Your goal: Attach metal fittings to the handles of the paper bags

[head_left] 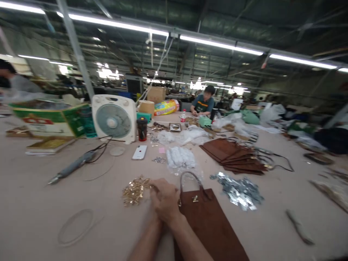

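Observation:
My two hands are close together over the table, beside a pile of small gold-coloured metal fittings. My right hand lies in front, its fingers bent together near the pile's right edge; what they hold, if anything, is too small to make out. Largely hidden by it is my left hand, so its fingers cannot be made out. Just right of the hands, a brown bag lies flat, with a looped handle and a gold-coloured fitting near its top edge.
Silver metal plates lie heaped at the right, below stacked brown bags. A corded tool, a phone, a fan and a dark tumbler stand or lie leftward. Across the table sits a person.

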Demonstrator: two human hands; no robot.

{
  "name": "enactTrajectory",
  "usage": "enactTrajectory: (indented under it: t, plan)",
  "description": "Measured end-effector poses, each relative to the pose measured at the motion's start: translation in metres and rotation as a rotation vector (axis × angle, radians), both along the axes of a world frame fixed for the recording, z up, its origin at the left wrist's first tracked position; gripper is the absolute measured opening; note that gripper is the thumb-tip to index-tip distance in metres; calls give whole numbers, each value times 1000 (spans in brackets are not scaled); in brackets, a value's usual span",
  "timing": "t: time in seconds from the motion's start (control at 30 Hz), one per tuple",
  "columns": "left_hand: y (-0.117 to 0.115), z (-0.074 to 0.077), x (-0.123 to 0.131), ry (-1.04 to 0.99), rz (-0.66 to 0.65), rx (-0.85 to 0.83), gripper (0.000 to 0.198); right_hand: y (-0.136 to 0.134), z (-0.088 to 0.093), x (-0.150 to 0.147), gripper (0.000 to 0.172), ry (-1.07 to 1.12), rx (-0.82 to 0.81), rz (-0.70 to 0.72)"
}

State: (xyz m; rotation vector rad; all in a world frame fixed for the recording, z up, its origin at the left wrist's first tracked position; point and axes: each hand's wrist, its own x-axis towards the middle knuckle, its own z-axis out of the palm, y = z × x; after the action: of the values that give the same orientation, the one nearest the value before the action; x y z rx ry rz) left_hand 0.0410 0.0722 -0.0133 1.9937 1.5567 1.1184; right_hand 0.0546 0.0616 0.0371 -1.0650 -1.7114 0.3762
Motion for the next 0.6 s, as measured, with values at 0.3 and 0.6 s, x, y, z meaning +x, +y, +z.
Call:
enactTrajectory:
  t: [0.3,0.6]
  plan:
    - [26,-3,-34,-375,-70,-139,31,-35,-12,143,28,424,-219,-292]
    - [33,-10,-39,-436,252,142,51,-59,-63,242,41,453,-382,-462]
